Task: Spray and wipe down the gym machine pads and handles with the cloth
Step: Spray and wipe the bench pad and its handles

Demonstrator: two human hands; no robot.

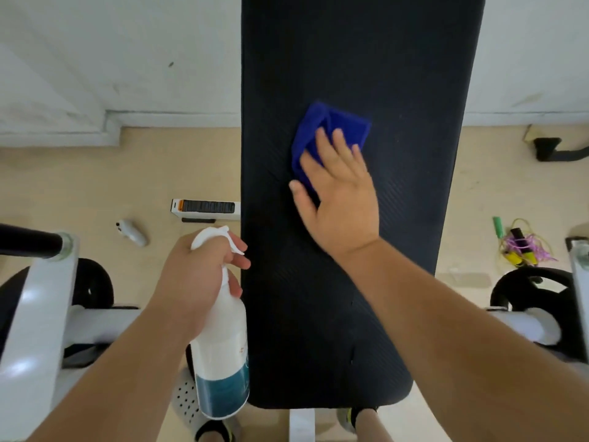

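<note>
A long black bench pad (398,74) runs down the middle of the view. On it lies a folded blue cloth (342,126). My right hand (341,199) presses flat on the cloth's near part, fingers spread. My left hand (197,272) grips the neck of a white spray bottle (223,362) with a teal band near its base. The bottle hangs upright just left of the pad's edge, with its nozzle toward the pad.
White machine frame tubes (35,314) and black weight plates (529,291) flank the bench on both sides. A black bar handle (28,240) sticks out at left. On the beige floor lie a white box (207,209), a small grey object (132,232) and tangled skipping ropes (522,244).
</note>
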